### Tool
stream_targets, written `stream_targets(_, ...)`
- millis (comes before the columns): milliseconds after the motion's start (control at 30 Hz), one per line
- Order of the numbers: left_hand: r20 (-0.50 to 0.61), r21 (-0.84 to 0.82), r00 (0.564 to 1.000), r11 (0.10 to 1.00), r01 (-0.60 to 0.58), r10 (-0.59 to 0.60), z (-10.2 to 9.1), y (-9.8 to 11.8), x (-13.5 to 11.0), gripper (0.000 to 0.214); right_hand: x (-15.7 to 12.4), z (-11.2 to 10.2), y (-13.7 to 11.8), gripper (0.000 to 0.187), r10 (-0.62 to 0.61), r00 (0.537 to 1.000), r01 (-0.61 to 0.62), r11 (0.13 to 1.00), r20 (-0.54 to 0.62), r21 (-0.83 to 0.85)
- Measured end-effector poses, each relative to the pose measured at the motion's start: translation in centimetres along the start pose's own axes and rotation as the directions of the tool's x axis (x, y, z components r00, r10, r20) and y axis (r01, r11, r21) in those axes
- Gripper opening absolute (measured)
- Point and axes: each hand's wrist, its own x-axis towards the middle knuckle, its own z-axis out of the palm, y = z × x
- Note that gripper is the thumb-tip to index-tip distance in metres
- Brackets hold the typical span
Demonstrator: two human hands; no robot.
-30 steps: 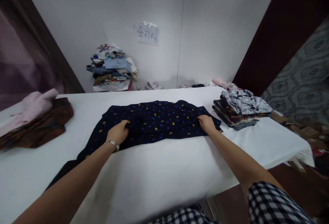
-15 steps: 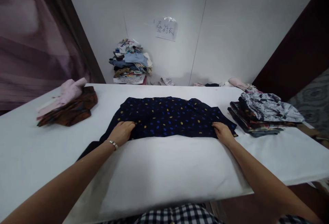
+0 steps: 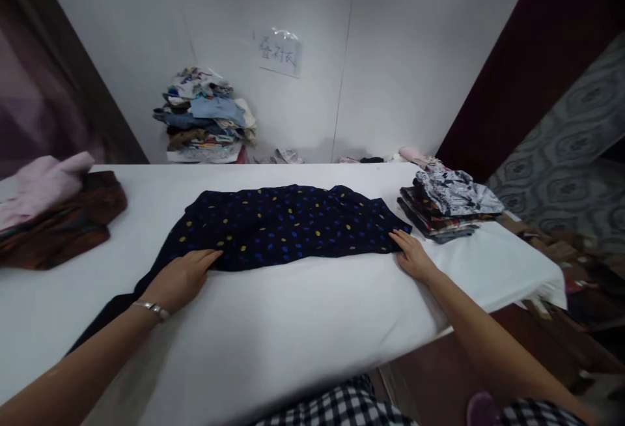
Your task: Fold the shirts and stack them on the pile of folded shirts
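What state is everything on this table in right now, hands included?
Navy dotted shirt: spread flat on the white table, one sleeve trailing left.
Left hand: open, palm down on the shirt's near left edge.
Right hand: open, flat at the shirt's right edge.
Stack of clothes: folded, at the table's right.
Pink and brown garments: unfolded, heaped at left.
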Motion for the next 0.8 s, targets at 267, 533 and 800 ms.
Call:
stream_targets(267, 0.005, 0.133, 1.000, 0.991, 0.027, -0.028, -1.8, 1.4, 2.5, 0.049, 4.1, -0.2, -0.7, 0.059, 0.136, 0.986, -0.123, 0.984, 0.100, -0.128)
stream_targets(533, -0.051, 0.175, 0.997, 0.983, -0.050, 0.060, -4.1, 3.8, -1.9, 0.040, 2.4, -3.4, 1.9, 0.048, 0.115, 0.993, -0.116, 0.978, -0.018, -0.171)
stream_targets(800, 0.071, 0.060, 0.997, 0.998, 0.013, -0.017, -1.3, 6.2, -6.0, 0.052, -0.5, -2.8, 1.4, 0.060, 0.229, 0.956, -0.214, 0.972, 0.182, -0.096)
